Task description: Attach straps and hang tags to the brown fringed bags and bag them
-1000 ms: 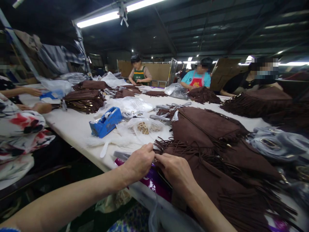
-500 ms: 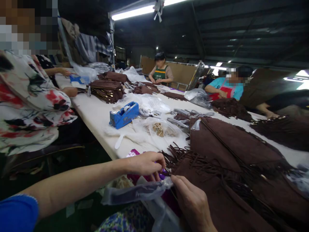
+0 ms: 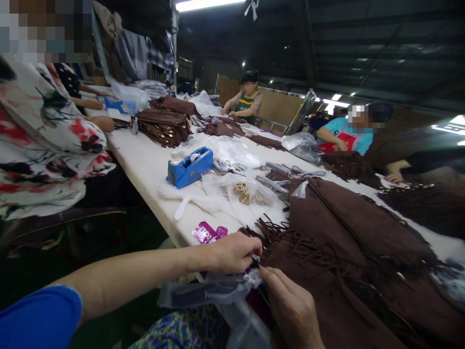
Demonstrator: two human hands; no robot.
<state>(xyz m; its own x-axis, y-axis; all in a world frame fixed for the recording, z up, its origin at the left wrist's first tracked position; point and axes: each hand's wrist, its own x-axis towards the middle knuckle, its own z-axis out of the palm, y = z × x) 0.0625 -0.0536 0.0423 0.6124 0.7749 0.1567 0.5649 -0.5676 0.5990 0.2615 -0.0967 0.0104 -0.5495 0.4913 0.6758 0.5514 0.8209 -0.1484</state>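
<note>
So both bare hands are working right at the table edge, close together, near the fringed corner of a dark brown, suede-looking bag [image 3: 319, 286] that's lying flat just to the right. The right hand [image 3: 292, 305] is pinching a small dark end piece [image 3: 256, 262] between thumb and forefinger. The left hand [image 3: 232, 252] is curling its fingers down over that same spot from the other side, but its fingertips are hiding, so I can't tell if they're actually gripping. A long dark strip in cloudy clear plastic [image 3: 196, 293] is hanging just under the left hand, its bunched end sitting near the right thumb.

A shiny purple plastic packet [image 3: 209, 232] is peeking out past the left wrist. Further up the cream-coloured tabletop [image 3: 145, 179], a scuffed blue tape dispenser [image 3: 191, 167] is standing near a clear plastic bag of tan strings [image 3: 241, 191]. Another brown zippered bag [image 3: 348, 218] is lying beyond the first one. Over on the left, a co-worker in a white floral top [image 3: 54, 140] is sitting by the table.
</note>
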